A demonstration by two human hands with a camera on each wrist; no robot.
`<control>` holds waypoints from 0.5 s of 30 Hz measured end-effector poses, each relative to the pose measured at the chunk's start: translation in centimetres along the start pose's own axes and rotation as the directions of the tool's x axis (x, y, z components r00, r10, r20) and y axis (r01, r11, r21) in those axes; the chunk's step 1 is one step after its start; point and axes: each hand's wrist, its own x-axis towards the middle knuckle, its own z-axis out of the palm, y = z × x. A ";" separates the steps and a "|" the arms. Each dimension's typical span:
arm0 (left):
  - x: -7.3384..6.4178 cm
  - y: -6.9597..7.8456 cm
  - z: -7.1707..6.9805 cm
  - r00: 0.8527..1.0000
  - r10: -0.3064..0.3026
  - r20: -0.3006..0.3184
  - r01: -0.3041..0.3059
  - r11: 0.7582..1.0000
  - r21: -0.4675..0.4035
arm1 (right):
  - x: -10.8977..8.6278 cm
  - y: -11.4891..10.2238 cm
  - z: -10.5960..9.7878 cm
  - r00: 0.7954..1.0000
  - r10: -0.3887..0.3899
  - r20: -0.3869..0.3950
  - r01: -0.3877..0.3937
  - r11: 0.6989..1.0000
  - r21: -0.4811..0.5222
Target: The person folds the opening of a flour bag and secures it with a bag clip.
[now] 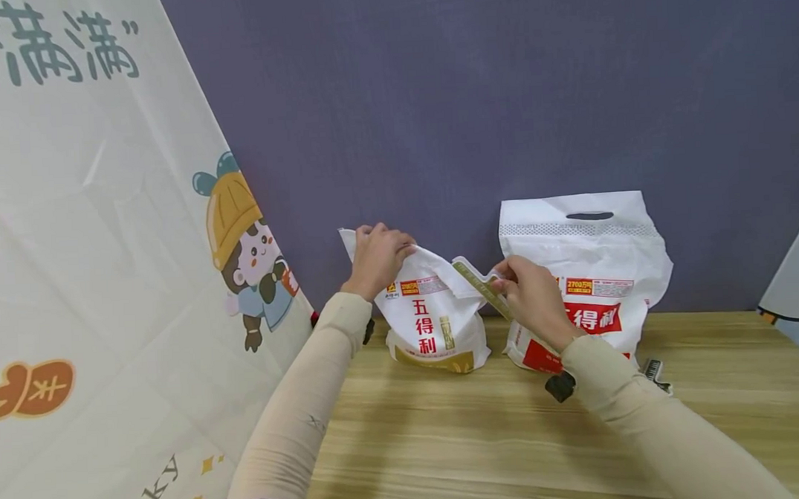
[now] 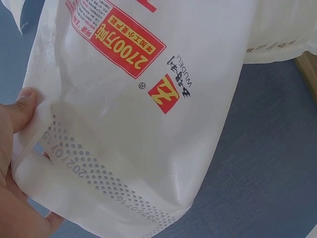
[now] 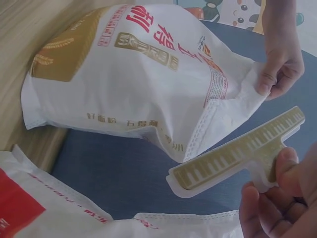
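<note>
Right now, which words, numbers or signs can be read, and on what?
"五得利": left bag
"WUDELI", "®": left bag
"年加工小麦产能": left bag
"好面粉": left bag
"20260716", apparently: left bag stamp
"得利": right bag, partly hidden
"2700万吨": both bags
"满满”": banner
"cky": banner, cut
Other print: too small, blurred or cut.

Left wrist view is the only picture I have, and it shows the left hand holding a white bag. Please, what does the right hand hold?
Observer: The right hand holds a gold clip.
Operator: Thank you. What is under the held bag?
Observer: Its bottom rests on the wooden table.
Operator: Does something else stand there?
Observer: Yes, a second white bag, to the right of the held bag in the head view.
</note>
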 end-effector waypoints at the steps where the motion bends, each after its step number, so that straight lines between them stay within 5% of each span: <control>1: 0.0 0.0 0.0 1.000 0.000 -0.001 0.000 1.000 0.001 | 0.2 -0.1 0.0 1.000 -0.001 -0.003 0.001 1.000 -0.005; 15: -0.2 -0.3 -0.1 1.000 0.009 -0.014 -0.009 1.000 0.000 | 2.4 -1.2 0.3 0.995 -0.057 -0.078 0.055 0.998 -0.029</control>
